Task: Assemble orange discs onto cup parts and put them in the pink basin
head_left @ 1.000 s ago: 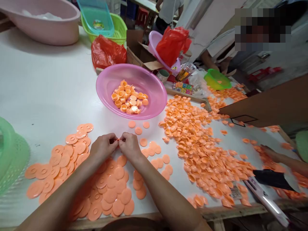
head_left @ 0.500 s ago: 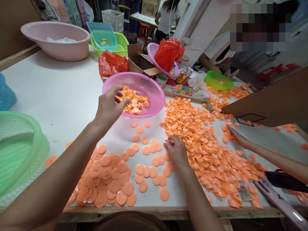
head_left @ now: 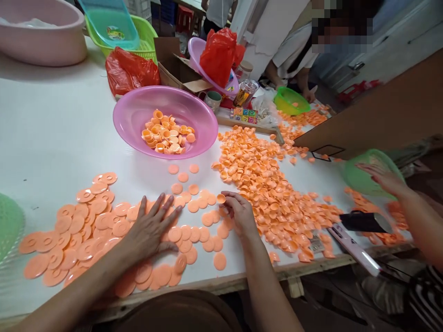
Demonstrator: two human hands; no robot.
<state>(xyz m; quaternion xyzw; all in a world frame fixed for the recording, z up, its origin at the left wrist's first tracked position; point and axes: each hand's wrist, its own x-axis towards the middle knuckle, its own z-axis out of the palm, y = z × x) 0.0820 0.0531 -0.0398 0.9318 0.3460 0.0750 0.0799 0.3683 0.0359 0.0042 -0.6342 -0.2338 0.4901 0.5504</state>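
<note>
My left hand (head_left: 152,226) lies with spread fingers on a layer of flat orange plastic discs (head_left: 83,230). Some of these discs carry a raised ring. Between the thumb and fingers of my right hand (head_left: 238,210) is a small orange plastic cup (head_left: 220,198), its hollow side showing. Single discs lie on the white table around that hand. To its right spreads a large heap of similar orange cups (head_left: 273,198). Beyond both hands stands a pink basin (head_left: 128,124) with several orange cup pieces (head_left: 168,131) inside.
A co-worker's hand (head_left: 384,177) is over a green basin (head_left: 360,173) at the right. A pink-and-black tool (head_left: 356,249) lies by the front edge. Red bags (head_left: 131,71), an open carton (head_left: 173,69) and a glass jar (head_left: 246,92) stand behind. Cardboard (head_left: 380,106) rises at the right.
My left hand has come back from the pink basin and now lies spread on the discs. My right hand now holds a cup beside the heap. The view has shifted right.
</note>
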